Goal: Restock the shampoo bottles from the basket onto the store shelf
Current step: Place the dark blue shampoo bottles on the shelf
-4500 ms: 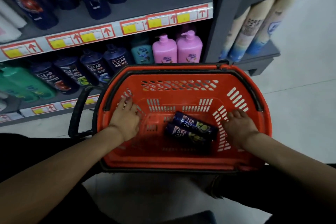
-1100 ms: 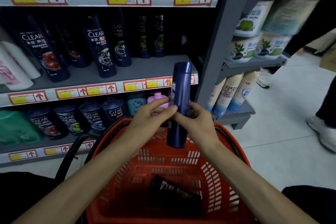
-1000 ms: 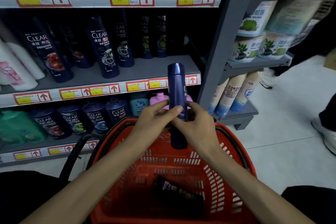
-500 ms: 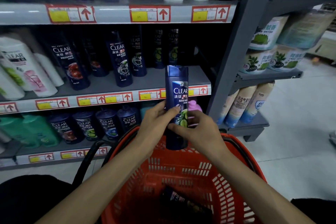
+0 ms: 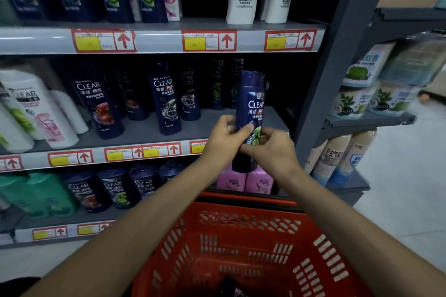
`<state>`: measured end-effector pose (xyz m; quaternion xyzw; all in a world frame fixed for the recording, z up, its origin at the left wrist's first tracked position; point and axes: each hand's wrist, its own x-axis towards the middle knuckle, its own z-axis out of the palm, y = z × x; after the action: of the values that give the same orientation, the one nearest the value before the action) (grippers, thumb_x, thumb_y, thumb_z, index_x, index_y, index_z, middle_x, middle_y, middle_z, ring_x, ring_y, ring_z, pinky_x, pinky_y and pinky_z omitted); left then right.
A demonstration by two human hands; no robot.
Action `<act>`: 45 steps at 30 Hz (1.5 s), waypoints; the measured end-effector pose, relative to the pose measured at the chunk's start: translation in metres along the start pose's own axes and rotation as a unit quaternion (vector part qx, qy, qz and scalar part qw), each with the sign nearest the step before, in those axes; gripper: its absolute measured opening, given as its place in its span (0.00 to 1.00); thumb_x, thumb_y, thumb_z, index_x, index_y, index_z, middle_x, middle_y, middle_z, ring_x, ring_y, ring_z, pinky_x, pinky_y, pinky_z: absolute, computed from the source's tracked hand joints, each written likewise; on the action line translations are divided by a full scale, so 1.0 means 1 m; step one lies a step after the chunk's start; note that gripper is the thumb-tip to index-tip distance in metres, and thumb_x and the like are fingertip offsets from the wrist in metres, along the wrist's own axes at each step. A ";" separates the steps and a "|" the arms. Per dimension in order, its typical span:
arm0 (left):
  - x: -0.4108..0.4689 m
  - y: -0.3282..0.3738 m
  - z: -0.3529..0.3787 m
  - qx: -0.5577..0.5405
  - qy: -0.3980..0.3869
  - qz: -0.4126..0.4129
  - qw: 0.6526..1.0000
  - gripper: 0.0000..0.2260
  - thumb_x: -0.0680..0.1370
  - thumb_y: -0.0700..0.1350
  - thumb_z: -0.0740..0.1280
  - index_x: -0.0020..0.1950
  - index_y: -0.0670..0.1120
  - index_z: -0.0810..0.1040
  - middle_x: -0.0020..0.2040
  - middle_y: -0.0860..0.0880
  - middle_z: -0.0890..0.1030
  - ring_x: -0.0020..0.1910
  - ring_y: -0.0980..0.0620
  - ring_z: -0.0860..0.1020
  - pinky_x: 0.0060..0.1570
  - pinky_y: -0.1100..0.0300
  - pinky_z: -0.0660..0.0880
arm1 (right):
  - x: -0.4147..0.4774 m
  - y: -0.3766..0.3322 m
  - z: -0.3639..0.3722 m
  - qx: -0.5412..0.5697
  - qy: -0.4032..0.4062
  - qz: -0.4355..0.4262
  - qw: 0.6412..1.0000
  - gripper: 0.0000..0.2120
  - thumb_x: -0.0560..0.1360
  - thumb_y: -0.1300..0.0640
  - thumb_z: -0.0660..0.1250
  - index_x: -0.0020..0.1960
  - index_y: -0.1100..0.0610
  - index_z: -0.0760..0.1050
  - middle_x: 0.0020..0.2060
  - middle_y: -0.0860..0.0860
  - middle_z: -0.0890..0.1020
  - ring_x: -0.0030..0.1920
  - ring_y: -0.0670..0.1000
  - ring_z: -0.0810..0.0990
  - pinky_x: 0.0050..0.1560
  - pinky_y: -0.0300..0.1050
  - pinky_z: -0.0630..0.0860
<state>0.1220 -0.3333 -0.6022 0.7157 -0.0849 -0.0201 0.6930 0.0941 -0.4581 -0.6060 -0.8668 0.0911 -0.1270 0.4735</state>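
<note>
Navy plastic, glossy: the shampoo bottle (image 5: 251, 103) is tall and slim, with a cap of the same dark blue on top. White CLEAR lettering sits mid-body with small Chinese characters under it. Lower down I see a green cucumber-like picture, half covered by fingers. The label faces me.

The bottle is near upright and held in the air, not on any shelf board. Its upper half shows against the right end of the middle shelf (image 5: 144, 132). Its base hangs below that shelf's front edge, in front of the pink bottles (image 5: 243, 179) one level down. It is above the far rim of the red basket (image 5: 241, 224).

The left grip (image 5: 223, 137) is clamped on the bottle's lower half from the left, thumb on the front. The right grip (image 5: 272, 149) is clamped on it from the right, fingers curled, and the two thumbs nearly meet.

Matching dark CLEAR bottles (image 5: 166, 101) stand upright on the middle shelf, left of the held one. There is something dark at the basket's bottom edge, too cropped for me to tell what.
</note>
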 end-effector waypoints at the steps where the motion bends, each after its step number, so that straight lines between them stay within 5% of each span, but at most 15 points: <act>1: 0.008 0.001 -0.001 0.022 -0.003 0.010 1.000 0.10 0.81 0.45 0.71 0.60 0.50 0.75 0.49 0.47 0.86 0.47 0.52 0.85 0.57 0.51 0.81 | 0.009 -0.001 0.002 0.006 0.012 -0.006 1.000 0.10 0.65 0.49 0.79 0.42 0.52 0.82 0.32 0.48 0.84 0.36 0.48 0.83 0.39 0.49 0.81; 5: 0.034 -0.002 -0.007 0.100 -0.014 0.014 0.995 0.14 0.81 0.51 0.69 0.66 0.50 0.76 0.45 0.48 0.84 0.44 0.52 0.83 0.50 0.58 0.80 | 0.052 0.002 0.013 0.013 0.059 -0.020 0.998 0.15 0.66 0.45 0.77 0.47 0.52 0.83 0.37 0.47 0.86 0.43 0.49 0.85 0.45 0.49 0.83; 8: 0.055 -0.009 -0.005 0.092 -0.011 0.000 0.996 0.19 0.83 0.53 0.67 0.72 0.48 0.74 0.48 0.51 0.83 0.50 0.52 0.83 0.61 0.48 0.79 | 0.082 0.006 0.021 0.028 0.087 -0.040 0.995 0.18 0.66 0.47 0.78 0.53 0.52 0.83 0.42 0.46 0.86 0.46 0.48 0.85 0.51 0.50 0.82; 13: 0.092 -0.013 0.001 0.098 -0.006 -0.015 0.995 0.25 0.84 0.49 0.64 0.81 0.50 0.64 0.46 0.55 0.78 0.48 0.54 0.79 0.64 0.49 0.77 | 0.128 0.014 0.035 0.070 0.094 -0.080 0.990 0.20 0.68 0.58 0.80 0.59 0.53 0.81 0.46 0.46 0.86 0.48 0.45 0.84 0.55 0.49 0.82; 17: 0.119 -0.021 0.006 0.096 -0.020 -0.006 0.995 0.27 0.84 0.49 0.63 0.83 0.52 0.60 0.52 0.50 0.78 0.53 0.53 0.78 0.67 0.52 0.73 | 0.166 0.026 0.047 0.086 0.107 -0.084 0.987 0.19 0.68 0.59 0.80 0.57 0.51 0.81 0.45 0.43 0.85 0.47 0.44 0.84 0.55 0.49 0.82; 22: 0.139 -0.033 0.014 0.089 -0.026 -0.028 0.995 0.31 0.83 0.49 0.64 0.84 0.51 0.56 0.73 0.47 0.73 0.71 0.50 0.72 0.75 0.51 0.67 | 0.192 0.041 0.055 0.050 0.104 -0.076 0.990 0.15 0.69 0.58 0.78 0.53 0.54 0.80 0.44 0.47 0.85 0.45 0.46 0.85 0.51 0.52 0.84; 27: 0.141 -0.039 0.016 0.080 -0.026 -0.030 0.996 0.30 0.83 0.47 0.63 0.84 0.50 0.56 0.77 0.47 0.71 0.74 0.50 0.70 0.77 0.52 0.64 | 0.192 0.043 0.056 0.016 0.107 -0.067 0.992 0.16 0.71 0.57 0.78 0.57 0.55 0.78 0.47 0.48 0.85 0.47 0.47 0.84 0.52 0.47 0.83; 34: 0.125 -0.026 -0.002 0.180 -0.049 -0.044 0.981 0.31 0.80 0.38 0.71 0.81 0.43 0.63 0.62 0.49 0.75 0.66 0.53 0.73 0.58 0.67 0.68 | 0.161 0.025 0.033 -0.082 0.023 -0.017 0.996 0.34 0.67 0.58 0.81 0.70 0.60 0.71 0.57 0.56 0.82 0.58 0.56 0.81 0.59 0.47 0.78; 39: 0.090 -0.009 -0.023 0.305 -0.071 -0.026 0.949 0.36 0.76 0.42 0.76 0.81 0.47 0.64 0.72 0.46 0.74 0.69 0.50 0.73 0.61 0.64 0.68 | 0.118 0.012 0.000 -0.138 -0.039 -0.039 0.989 0.33 0.69 0.62 0.78 0.72 0.58 0.71 0.60 0.56 0.79 0.58 0.53 0.78 0.56 0.43 0.76; 43: 0.052 0.011 -0.035 0.381 -0.093 0.010 0.920 0.34 0.77 0.46 0.75 0.80 0.45 0.65 0.71 0.47 0.76 0.65 0.55 0.73 0.54 0.70 0.66 | 0.079 -0.003 -0.022 -0.190 -0.082 -0.058 0.977 0.41 0.60 0.49 0.80 0.70 0.53 0.72 0.60 0.57 0.79 0.57 0.56 0.80 0.58 0.46 0.78; 45: 0.032 0.018 -0.041 0.421 -0.105 0.025 0.901 0.35 0.76 0.51 0.75 0.80 0.46 0.66 0.75 0.46 0.73 0.69 0.53 0.72 0.62 0.66 0.68 | 0.056 -0.007 -0.031 -0.213 -0.098 -0.066 0.970 0.44 0.56 0.43 0.80 0.70 0.50 0.72 0.60 0.56 0.78 0.56 0.55 0.80 0.60 0.46 0.78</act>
<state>0.1577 -0.2983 -0.5800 0.9321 -0.1752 -0.0405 0.3144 0.1383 -0.4950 -0.5765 -0.9601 0.0116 -0.0505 0.2749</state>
